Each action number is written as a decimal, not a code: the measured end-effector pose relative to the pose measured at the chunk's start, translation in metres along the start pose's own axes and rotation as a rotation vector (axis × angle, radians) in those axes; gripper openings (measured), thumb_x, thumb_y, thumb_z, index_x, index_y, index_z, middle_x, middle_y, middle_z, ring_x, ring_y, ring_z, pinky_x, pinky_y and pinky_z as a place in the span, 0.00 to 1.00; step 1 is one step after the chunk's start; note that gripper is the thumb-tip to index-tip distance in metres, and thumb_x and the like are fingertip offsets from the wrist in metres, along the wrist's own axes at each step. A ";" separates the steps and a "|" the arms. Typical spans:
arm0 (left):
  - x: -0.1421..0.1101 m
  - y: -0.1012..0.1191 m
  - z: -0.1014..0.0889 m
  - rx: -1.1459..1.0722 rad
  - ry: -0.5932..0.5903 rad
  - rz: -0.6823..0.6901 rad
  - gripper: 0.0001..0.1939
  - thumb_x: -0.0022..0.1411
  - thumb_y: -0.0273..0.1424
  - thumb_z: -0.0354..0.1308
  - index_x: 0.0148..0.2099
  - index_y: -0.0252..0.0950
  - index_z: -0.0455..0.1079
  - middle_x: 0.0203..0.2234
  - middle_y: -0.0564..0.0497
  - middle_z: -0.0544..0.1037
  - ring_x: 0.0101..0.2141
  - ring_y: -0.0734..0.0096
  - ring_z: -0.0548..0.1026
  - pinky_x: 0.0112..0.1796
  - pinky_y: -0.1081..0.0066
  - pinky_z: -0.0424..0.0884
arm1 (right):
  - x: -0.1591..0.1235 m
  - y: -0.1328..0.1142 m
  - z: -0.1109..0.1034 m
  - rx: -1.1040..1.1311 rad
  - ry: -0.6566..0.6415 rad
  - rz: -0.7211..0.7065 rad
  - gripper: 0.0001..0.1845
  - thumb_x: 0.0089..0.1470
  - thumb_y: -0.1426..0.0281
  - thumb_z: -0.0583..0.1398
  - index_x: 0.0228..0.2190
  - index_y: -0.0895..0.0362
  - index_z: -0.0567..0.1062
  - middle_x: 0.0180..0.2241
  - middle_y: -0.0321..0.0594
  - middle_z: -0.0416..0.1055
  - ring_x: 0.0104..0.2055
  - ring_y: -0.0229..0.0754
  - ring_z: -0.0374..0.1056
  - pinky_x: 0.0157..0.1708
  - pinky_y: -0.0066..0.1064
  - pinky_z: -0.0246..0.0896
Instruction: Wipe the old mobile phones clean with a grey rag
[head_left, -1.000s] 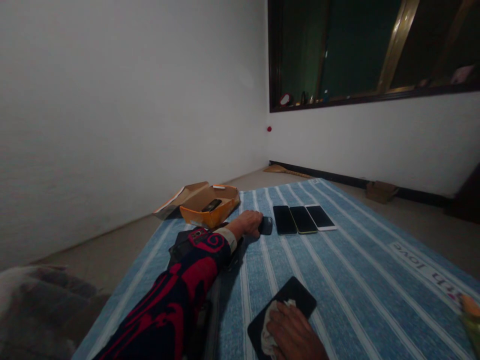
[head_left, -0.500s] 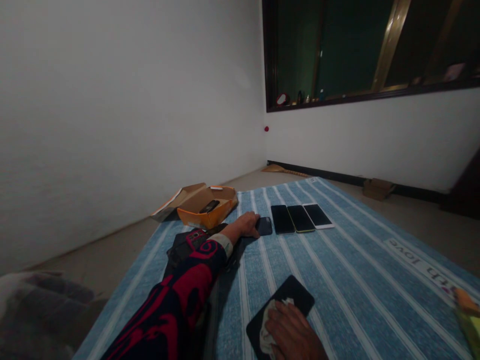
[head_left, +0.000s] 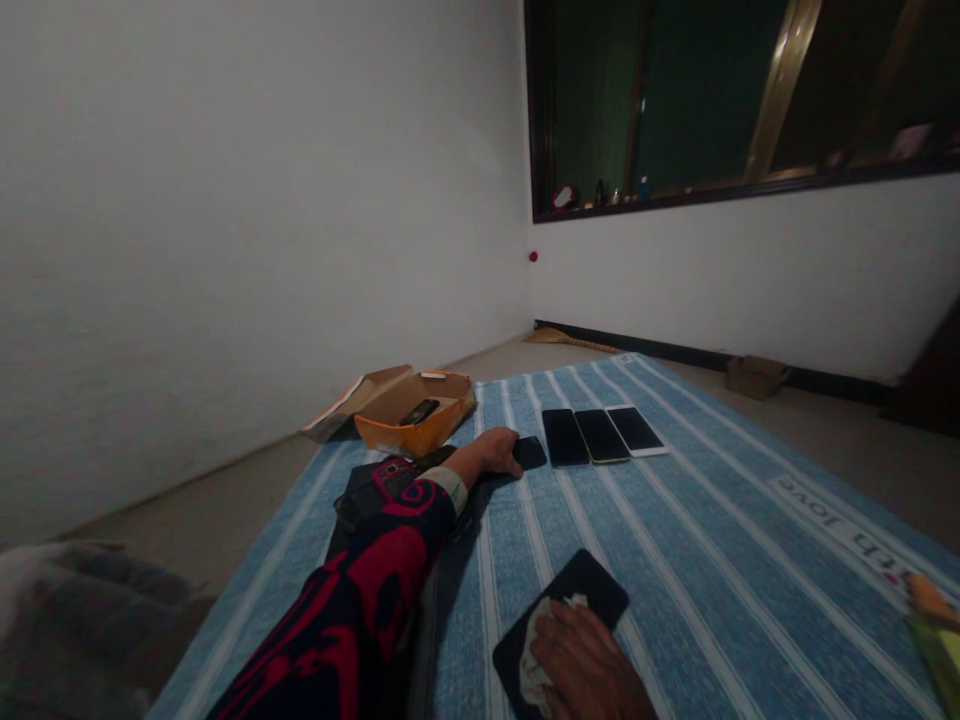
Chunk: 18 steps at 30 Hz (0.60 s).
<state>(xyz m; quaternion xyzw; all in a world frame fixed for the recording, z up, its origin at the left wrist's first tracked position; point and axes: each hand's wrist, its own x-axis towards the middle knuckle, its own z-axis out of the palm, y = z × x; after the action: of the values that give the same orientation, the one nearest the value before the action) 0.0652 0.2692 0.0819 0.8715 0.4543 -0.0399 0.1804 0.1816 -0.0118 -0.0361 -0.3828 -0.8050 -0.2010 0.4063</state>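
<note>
Drawing back slightly since the earlier view, the left hand (head_left: pixel 491 452) now rests curled, fingertips touching the near end of a small dark phone (head_left: pixel 531 453) that lies flat and shows more than before, just beside a row of three phones (head_left: pixel 600 435). The right hand (head_left: pixel 581 665), fingers together, presses a white cloth (head_left: pixel 536 655) onto a black phone (head_left: pixel 592 590) near the lower edge of view, nearly unchanged. A broad stretch of the blue striped mat (head_left: pixel 675 590) runs between the hands and rightward. Past the mat's far-left edge sits an open orange-lined cardboard box (head_left: pixel 412 410).
</note>
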 end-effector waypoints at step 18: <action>-0.069 0.030 -0.027 -1.184 0.117 0.139 0.42 0.63 0.57 0.35 0.59 0.25 0.63 0.52 0.30 0.74 0.51 0.52 0.76 0.47 0.56 0.74 | -0.007 -0.002 0.003 0.081 -0.026 0.050 0.21 0.51 0.78 0.56 0.47 0.53 0.74 0.44 0.39 0.79 0.48 0.44 0.74 0.51 0.33 0.67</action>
<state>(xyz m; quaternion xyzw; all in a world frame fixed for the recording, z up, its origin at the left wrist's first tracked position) 0.0460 0.2095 0.1315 0.6513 0.3503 0.2799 0.6122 0.1812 -0.0143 -0.0432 -0.3884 -0.8078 -0.1531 0.4160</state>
